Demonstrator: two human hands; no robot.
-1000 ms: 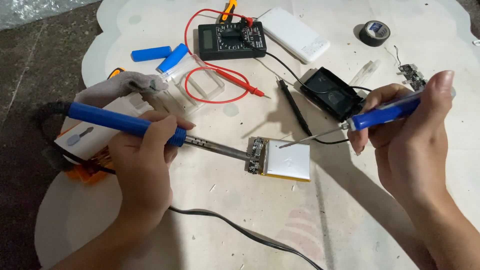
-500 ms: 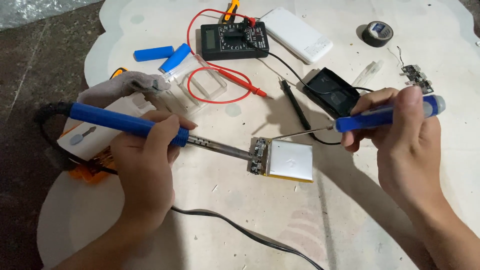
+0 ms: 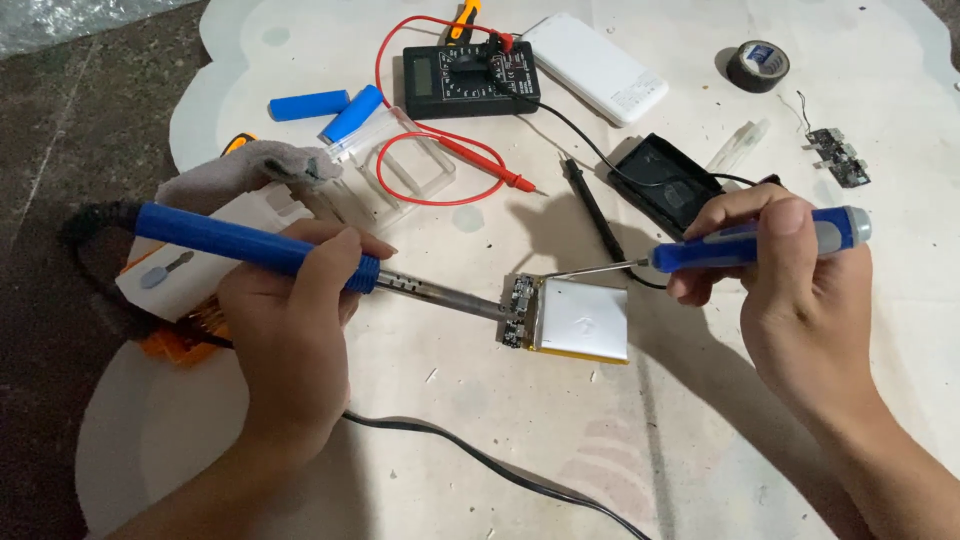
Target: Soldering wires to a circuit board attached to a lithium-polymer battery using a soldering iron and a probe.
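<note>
The left hand (image 3: 295, 345) is gripping a blue-handled soldering iron (image 3: 300, 255), its fingers wrapped closed around the handle near the metal shaft, and the tip is resting against the small circuit board (image 3: 519, 311) at the left edge of a flat silver pouch battery (image 3: 583, 320). The battery is lying near the middle of the white table (image 3: 700, 440), with a yellow strip showing along its lower edge. The right hand (image 3: 790, 290) is holding a blue-and-grey screwdriver (image 3: 745, 245), fingers closed around the grip, and its thin shaft is pointing left so that the tip is sitting at the battery's top edge, just beside the board.

Judging from this, the step in hand is heating a joint on the board while the screwdriver is steadying or prying at the part. The next move seems to call for keeping the iron's tip steady on the pad and for light, controlled pressure from the screwdriver, since the pouch battery looks soft and easy to puncture.

Farther up the table, a black multimeter (image 3: 470, 78) is lying with its red lead (image 3: 440, 150) looping toward a clear plastic case (image 3: 395, 165). Two blue cylindrical cells (image 3: 330, 108) are lying to its left, a white power bank (image 3: 595, 68) to its right. A roll of black tape (image 3: 757, 66) and a loose small circuit board (image 3: 838, 155) are lying well apart, at the upper right.
</note>
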